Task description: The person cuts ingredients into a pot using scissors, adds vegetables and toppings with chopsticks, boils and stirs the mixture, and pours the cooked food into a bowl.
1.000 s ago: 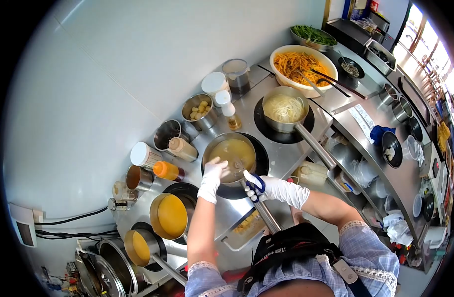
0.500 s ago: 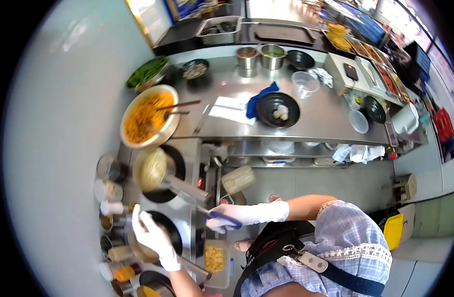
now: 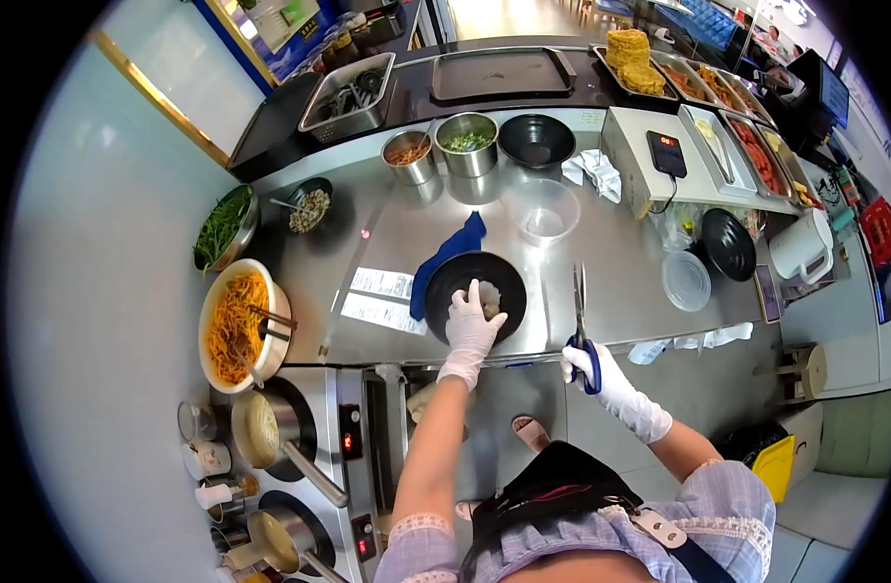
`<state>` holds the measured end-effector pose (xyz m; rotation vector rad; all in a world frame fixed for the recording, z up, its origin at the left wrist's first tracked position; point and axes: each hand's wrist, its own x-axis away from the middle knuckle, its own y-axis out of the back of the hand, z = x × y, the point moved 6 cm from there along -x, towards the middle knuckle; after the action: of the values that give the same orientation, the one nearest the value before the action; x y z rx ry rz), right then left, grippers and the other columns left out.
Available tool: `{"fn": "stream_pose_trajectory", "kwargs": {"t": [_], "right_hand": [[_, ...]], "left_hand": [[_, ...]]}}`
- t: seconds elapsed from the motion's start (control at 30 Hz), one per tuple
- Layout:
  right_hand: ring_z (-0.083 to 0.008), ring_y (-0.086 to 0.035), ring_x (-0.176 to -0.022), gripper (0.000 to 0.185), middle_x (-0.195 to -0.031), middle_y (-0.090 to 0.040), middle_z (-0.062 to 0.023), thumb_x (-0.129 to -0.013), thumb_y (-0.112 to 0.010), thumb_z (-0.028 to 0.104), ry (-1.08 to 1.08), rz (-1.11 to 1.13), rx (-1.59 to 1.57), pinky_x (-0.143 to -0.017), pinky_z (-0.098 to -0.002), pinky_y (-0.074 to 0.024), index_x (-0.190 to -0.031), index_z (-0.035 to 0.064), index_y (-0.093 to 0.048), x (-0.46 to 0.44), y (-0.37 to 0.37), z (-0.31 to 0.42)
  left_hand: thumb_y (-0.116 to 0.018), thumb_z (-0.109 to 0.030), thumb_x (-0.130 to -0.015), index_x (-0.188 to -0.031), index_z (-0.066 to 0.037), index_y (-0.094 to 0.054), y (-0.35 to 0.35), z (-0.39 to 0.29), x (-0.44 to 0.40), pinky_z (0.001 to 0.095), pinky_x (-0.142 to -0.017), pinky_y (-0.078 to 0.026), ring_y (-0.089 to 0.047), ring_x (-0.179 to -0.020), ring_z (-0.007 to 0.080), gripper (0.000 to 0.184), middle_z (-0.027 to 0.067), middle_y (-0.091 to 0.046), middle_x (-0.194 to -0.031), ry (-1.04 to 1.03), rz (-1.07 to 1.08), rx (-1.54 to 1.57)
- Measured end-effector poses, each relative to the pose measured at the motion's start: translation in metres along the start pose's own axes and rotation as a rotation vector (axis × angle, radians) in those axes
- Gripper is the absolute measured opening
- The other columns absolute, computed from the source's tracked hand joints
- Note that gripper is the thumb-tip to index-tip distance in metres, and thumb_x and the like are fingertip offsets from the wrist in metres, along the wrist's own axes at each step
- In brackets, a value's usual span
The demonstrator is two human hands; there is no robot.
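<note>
My gloved left hand (image 3: 472,325) reaches into a black bowl (image 3: 511,277) on the steel counter. Its fingers are apart, with thumb and forefinger on either side of some pale, whitish lumps of food (image 3: 489,294) in the bowl; its other fingertips are partly hidden. My gloved right hand (image 3: 611,384) is closed round the dark blue handles of a pair of scissors (image 3: 579,325) at the counter's front edge. The blades point up and away from me, slightly parted. Beside the bowl lies a blue cloth (image 3: 445,260).
Two cooking pots with long handles, a nearer pot (image 3: 275,544) and a farther pot (image 3: 261,428), stand on the cooker at left. Behind them is a large bowl of orange noodles (image 3: 280,335). A clear plastic tub (image 3: 544,214) and printed slips (image 3: 382,296) rest on the counter.
I have turned from the stove to the counter. My left hand has moved from over the pots into the black bowl. My right hand has carried the scissors to the counter's edge.
</note>
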<state>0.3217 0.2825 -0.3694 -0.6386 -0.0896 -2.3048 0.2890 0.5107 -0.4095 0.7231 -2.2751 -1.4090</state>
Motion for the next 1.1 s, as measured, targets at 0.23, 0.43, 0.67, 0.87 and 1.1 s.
{"fn": "stream_pose_trajectory", "kwargs": {"t": [0.23,0.43,0.67,0.87,1.1], "right_hand": [[-0.0079,-0.05,-0.052,0.023,-0.061,-0.055,0.0,-0.084,-0.061,0.027,-0.082,-0.071,-0.011,-0.046,-0.0212,-0.0371,-0.076,0.0071,-0.054,-0.025,0.028,0.006],[-0.0063,-0.047,-0.057,0.022,-0.066,-0.052,0.0016,-0.08,-0.066,0.024,0.077,0.042,0.13,-0.05,-0.0221,-0.0373,-0.081,0.0052,-0.055,-0.098,0.01,-0.009],[-0.0077,-0.054,-0.057,0.027,-0.067,-0.058,-0.002,-0.079,-0.068,0.029,0.01,0.047,0.088,-0.047,-0.0215,-0.0407,-0.088,0.0037,-0.061,-0.167,-0.046,0.046],[-0.0077,-0.052,-0.057,0.021,-0.067,-0.058,-0.0001,-0.079,-0.067,0.025,-0.038,0.242,-0.049,-0.048,-0.0197,-0.0366,-0.086,0.0055,-0.066,-0.189,-0.069,0.038],[-0.0066,-0.051,-0.057,0.022,-0.067,-0.057,0.0007,-0.076,-0.07,0.025,0.091,0.288,-0.03,-0.048,-0.0196,-0.0382,-0.085,0.0062,-0.061,-0.193,-0.087,0.036]], "left_hand": [[-0.066,-0.018,-0.073,-0.12,-0.016,-0.048,-0.051,0.002,-0.042,0.0448,-0.07,-0.051,-0.052,-0.091,0.0356,0.05,0.0161,-0.043,-0.107,-0.001,-0.065,-0.131],[-0.063,-0.003,-0.075,-0.111,-0.009,-0.049,-0.049,0.031,-0.058,0.0335,-0.061,-0.051,-0.059,-0.078,0.0278,0.039,0.0144,-0.048,-0.101,-0.077,-0.16,0.41],[-0.06,-0.005,-0.086,-0.119,-0.005,-0.051,-0.015,0.023,-0.04,0.0197,-0.055,-0.046,-0.053,-0.072,0.0096,0.035,0.004,-0.058,-0.087,0.074,0.156,1.492],[-0.057,-0.006,-0.089,-0.121,-0.003,-0.053,-0.006,0.038,-0.03,0.0189,-0.057,-0.045,-0.052,-0.073,0.0079,0.033,0.0027,-0.059,-0.089,0.119,0.142,1.477],[-0.061,-0.012,-0.088,-0.118,-0.001,-0.057,-0.006,0.044,-0.024,0.0187,-0.059,-0.044,-0.052,-0.069,0.0063,0.032,0.0021,-0.062,-0.088,0.302,0.0,1.414]]}}
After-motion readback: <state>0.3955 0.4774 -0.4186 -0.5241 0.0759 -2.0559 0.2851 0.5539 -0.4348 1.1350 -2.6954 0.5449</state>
